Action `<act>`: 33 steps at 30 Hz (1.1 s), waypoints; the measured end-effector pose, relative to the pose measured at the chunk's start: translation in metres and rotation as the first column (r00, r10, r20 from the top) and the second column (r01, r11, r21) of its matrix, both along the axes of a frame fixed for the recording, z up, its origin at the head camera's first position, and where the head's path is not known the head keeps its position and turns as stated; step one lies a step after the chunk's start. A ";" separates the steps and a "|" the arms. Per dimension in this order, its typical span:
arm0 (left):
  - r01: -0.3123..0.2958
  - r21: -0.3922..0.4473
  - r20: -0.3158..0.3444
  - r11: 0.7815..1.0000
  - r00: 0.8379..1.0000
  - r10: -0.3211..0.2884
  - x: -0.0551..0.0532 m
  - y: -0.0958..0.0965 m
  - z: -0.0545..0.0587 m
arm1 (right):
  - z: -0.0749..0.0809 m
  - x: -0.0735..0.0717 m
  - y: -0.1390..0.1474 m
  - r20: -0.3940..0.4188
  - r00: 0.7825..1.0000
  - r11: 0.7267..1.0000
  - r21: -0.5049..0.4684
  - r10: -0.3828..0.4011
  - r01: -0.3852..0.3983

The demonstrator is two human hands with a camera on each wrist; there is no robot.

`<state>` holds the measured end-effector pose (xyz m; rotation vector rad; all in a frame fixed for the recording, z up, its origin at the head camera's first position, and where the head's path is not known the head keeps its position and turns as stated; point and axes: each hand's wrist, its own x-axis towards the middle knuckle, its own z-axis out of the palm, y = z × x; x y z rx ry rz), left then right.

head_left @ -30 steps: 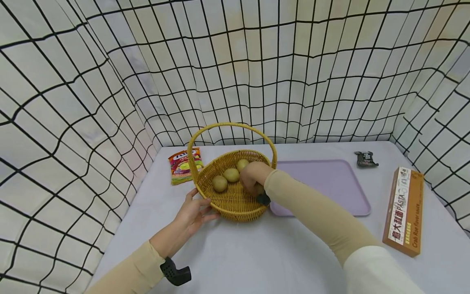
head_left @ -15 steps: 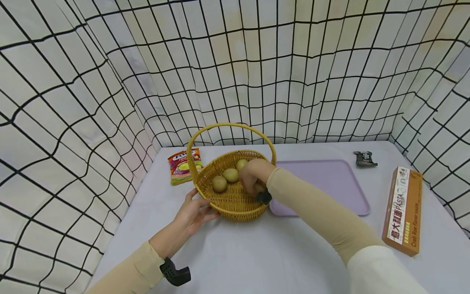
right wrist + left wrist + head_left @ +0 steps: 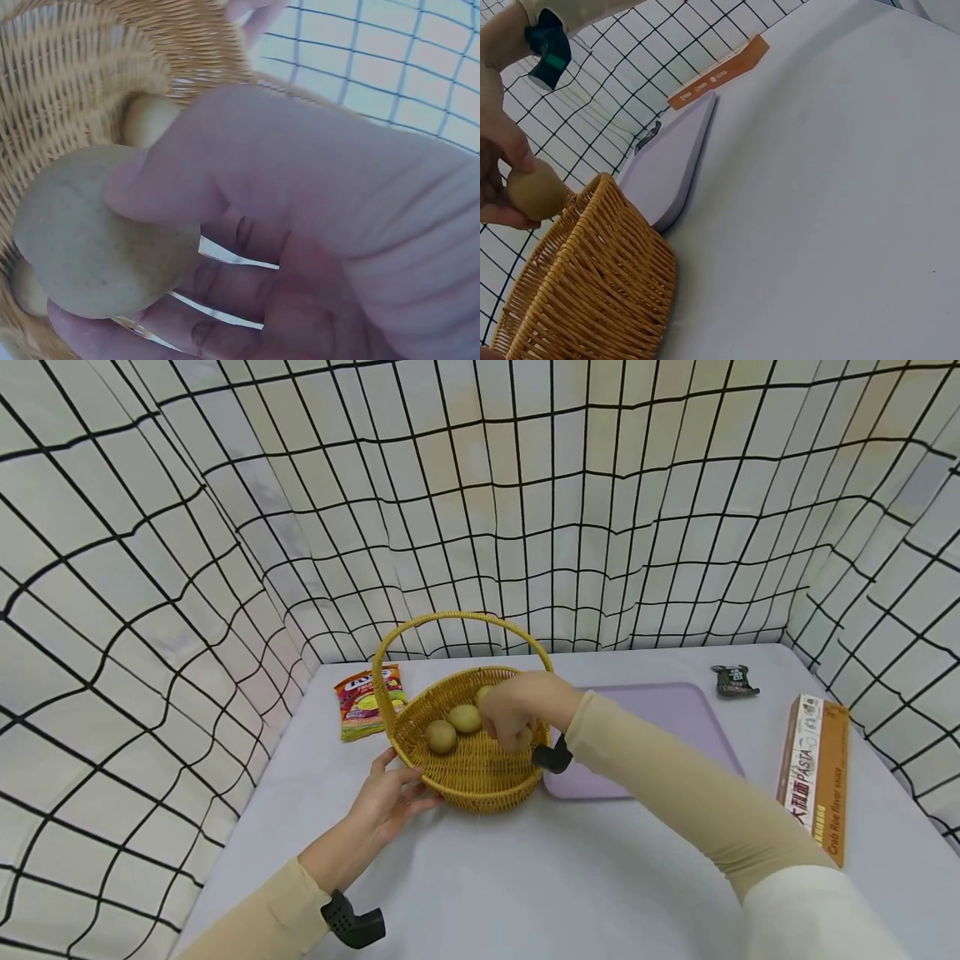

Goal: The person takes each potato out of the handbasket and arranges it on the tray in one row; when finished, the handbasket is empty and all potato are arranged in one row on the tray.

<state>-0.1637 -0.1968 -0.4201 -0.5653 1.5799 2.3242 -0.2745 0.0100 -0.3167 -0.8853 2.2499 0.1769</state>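
Note:
A yellow wicker basket [image 3: 472, 781] with a tall arched handle stands on the table. My left hand [image 3: 386, 802] holds it at its near left rim. Thumb and curled fingers of my right hand [image 3: 517, 706] grip a roundish tan potato [image 3: 97, 232], over the basket's right side. In the left wrist view this potato [image 3: 536, 191] shows just above the rim. Inside the basket lie more potatoes, one at the left [image 3: 441, 737], one in the middle [image 3: 465, 718] and one at the back [image 3: 483, 693], partly hidden by my right hand.
Right of the basket lies a lilac tray [image 3: 667, 718], partly under my right forearm. A small black packet [image 3: 735, 681] and an orange pasta box [image 3: 832, 768] lie farther right. A colourful candy bag [image 3: 360, 706] is at the basket's left. Black netting surrounds the table.
My right hand has risen slightly out of the basket with the potato in its grip, and the forearm has shifted right. My left hand stays on the rim. The head view has turned slightly.

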 end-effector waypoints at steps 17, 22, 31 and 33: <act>-0.010 -0.067 0.008 0.998 1.000 0.011 0.000 -0.001 0.001 | 0.057 0.043 0.066 -0.099 0.995 0.956 -0.294 -0.028 -0.003; -0.025 -0.090 0.012 0.996 1.000 0.026 0.000 0.000 0.004 | 0.065 0.048 0.096 -0.107 0.991 0.933 -0.356 -0.086 0.043; -0.022 -0.100 0.021 0.995 0.999 0.024 0.000 0.001 0.002 | 0.038 0.039 0.144 -0.050 0.986 0.900 -0.417 -0.162 0.126; -0.017 -0.102 0.019 0.995 1.000 0.019 -0.001 0.002 0.002 | 0.028 0.037 0.153 -0.022 0.983 0.885 -0.439 -0.181 0.153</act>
